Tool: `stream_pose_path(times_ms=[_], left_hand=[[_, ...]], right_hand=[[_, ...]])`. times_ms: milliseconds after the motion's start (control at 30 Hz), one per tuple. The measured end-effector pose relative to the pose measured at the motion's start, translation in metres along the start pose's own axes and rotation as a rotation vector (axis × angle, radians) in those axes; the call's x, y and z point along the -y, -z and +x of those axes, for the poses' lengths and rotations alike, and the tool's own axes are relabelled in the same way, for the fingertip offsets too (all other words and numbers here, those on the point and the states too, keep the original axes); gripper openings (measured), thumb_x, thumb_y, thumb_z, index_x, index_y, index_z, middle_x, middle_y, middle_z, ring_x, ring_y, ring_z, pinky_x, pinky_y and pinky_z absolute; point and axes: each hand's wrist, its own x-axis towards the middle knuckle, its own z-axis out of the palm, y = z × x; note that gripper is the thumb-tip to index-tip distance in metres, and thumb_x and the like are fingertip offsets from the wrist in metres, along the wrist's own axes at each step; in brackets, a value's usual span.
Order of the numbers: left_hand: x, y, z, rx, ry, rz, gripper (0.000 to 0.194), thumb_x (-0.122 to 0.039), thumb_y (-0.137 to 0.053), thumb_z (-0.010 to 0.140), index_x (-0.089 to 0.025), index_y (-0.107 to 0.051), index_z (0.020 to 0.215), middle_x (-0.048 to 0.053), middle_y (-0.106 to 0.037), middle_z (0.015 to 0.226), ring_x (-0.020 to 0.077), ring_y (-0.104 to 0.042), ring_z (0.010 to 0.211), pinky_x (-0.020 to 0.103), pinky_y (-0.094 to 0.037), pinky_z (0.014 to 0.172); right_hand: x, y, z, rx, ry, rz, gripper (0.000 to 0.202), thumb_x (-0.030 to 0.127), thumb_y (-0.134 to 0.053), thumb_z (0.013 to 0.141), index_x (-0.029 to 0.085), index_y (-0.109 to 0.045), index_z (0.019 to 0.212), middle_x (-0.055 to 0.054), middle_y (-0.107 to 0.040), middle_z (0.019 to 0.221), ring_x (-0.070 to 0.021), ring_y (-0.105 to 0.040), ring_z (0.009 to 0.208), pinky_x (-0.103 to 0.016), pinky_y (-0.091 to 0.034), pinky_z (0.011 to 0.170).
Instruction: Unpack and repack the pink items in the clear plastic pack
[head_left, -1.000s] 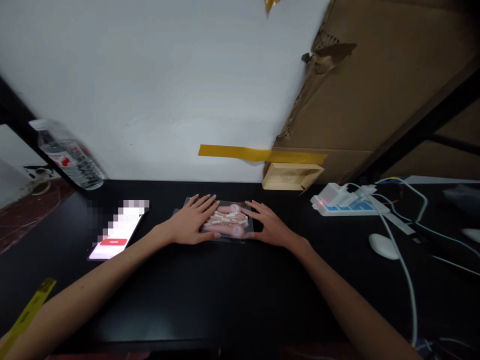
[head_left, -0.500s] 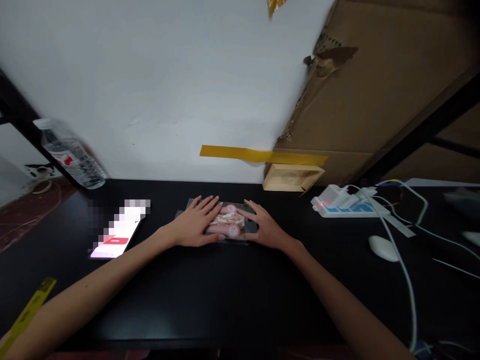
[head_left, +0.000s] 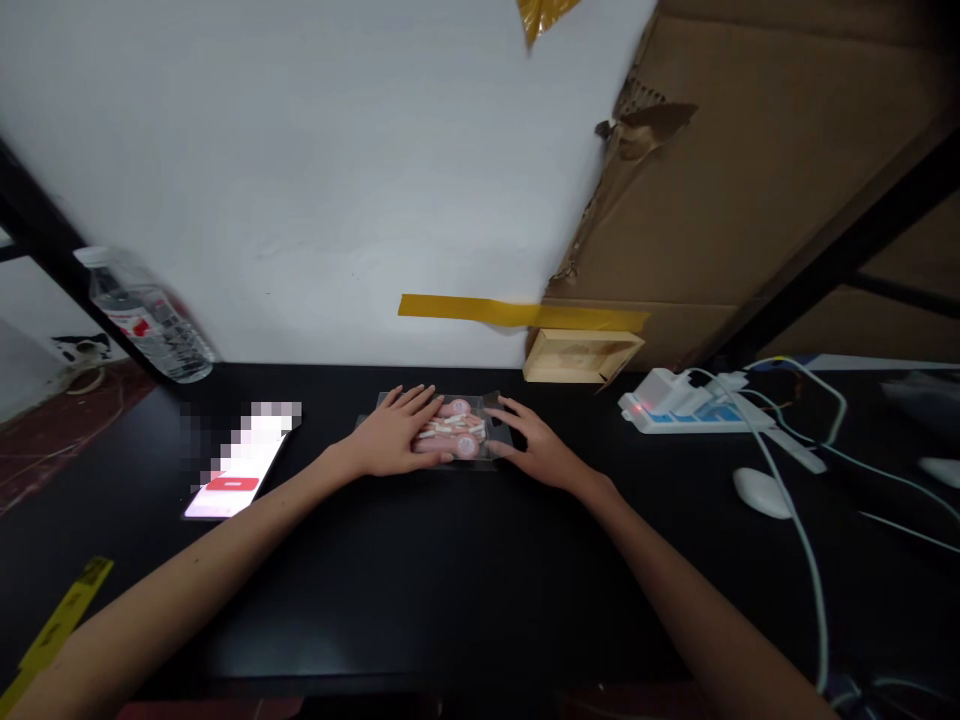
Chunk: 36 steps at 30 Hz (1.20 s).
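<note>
- Black desktop [head_left: 420, 580] runs up to a pale grey wall, with a torn sheet of brown cardboard [head_left: 750, 190] leaning at the right and a strip of yellow tape [head_left: 517, 312] bridging wall and cardboard.
- At the far middle of the desk lies a clear plastic packet [head_left: 457, 435] filled with small pink and white pieces; it lies flat on the desktop, close to the wall.
- The person's left hand [head_left: 394, 440] rests palm down on the packet's left part, fingers spread and straight, flat on it rather than closed round it.
- The right hand [head_left: 536, 447] lies at the packet's right edge, fingers extended and touching the plastic; it too is open, pressing and not gripping.
- Between the two hands the pink contents show through the wrapper.
- A phone [head_left: 236, 465] with a lit screen lies to the left of the left hand, well apart from the packet.
- A water bottle [head_left: 146, 315] stands tilted in view at the far left by a black frame post.
- A small shallow cardboard box [head_left: 581, 355] sits against the wall just behind and to the right of the packet.
- Further right sit a white power strip [head_left: 690, 410] with plugs and trailing cables, and a white mouse [head_left: 761, 492] nearer the desk's front.
</note>
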Motion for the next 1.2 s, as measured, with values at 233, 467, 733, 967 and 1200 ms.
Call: stream_pose_path(times_ms=[233,467,733,967,1200], left_hand=[[0.007,-0.001,0.0,-0.045,0.02,-0.023,0.09,-0.077,-0.046,0.087,-0.015,-0.036,0.152,0.017,-0.031,0.158,0.0348,-0.028,0.146,0.057,-0.019,0.118],[0.009,0.0,0.0,-0.043,0.012,-0.018,0.09,-0.076,-0.048,0.086,-0.015,-0.035,0.152,0.017,-0.029,0.158,0.0333,-0.026,0.147,0.055,-0.018,0.119],[0.008,-0.001,0.0,-0.048,0.016,-0.028,0.089,-0.074,-0.048,0.087,-0.015,-0.035,0.152,0.017,-0.03,0.159,0.0344,-0.026,0.147,0.056,-0.018,0.119],[0.009,-0.001,-0.001,-0.038,0.008,-0.022,0.09,-0.076,-0.045,0.087,-0.015,-0.035,0.152,0.018,-0.029,0.159,0.0352,-0.026,0.147,0.056,-0.018,0.119],[0.008,0.0,-0.001,-0.069,0.008,-0.037,0.087,-0.075,-0.048,0.087,-0.019,-0.035,0.152,0.016,-0.031,0.158,0.0354,-0.029,0.146,0.057,-0.019,0.118]], right_hand=[[-0.011,0.001,0.003,-0.139,-0.062,0.029,0.055,0.049,-0.057,0.091,0.023,-0.052,0.139,-0.014,-0.057,0.141,-0.0298,-0.051,0.133,-0.053,-0.038,0.113],[-0.008,-0.007,0.003,0.0,-0.044,0.015,0.055,0.053,-0.037,0.1,0.024,-0.047,0.146,-0.011,-0.044,0.154,-0.0283,-0.032,0.147,-0.054,-0.025,0.12],[-0.006,-0.004,0.004,0.04,0.023,-0.011,0.05,0.048,-0.035,0.101,0.026,-0.055,0.141,-0.009,-0.044,0.155,-0.0296,-0.029,0.148,-0.057,-0.026,0.119],[-0.002,0.019,0.003,-0.204,-0.051,0.09,0.046,0.05,-0.037,0.101,0.029,-0.057,0.137,-0.007,-0.054,0.145,-0.0257,-0.046,0.138,-0.051,-0.031,0.119],[0.011,0.004,-0.002,-0.045,0.032,-0.026,0.048,0.048,-0.048,0.098,0.029,-0.055,0.141,-0.009,-0.047,0.152,-0.0306,-0.036,0.145,-0.058,-0.03,0.117]])
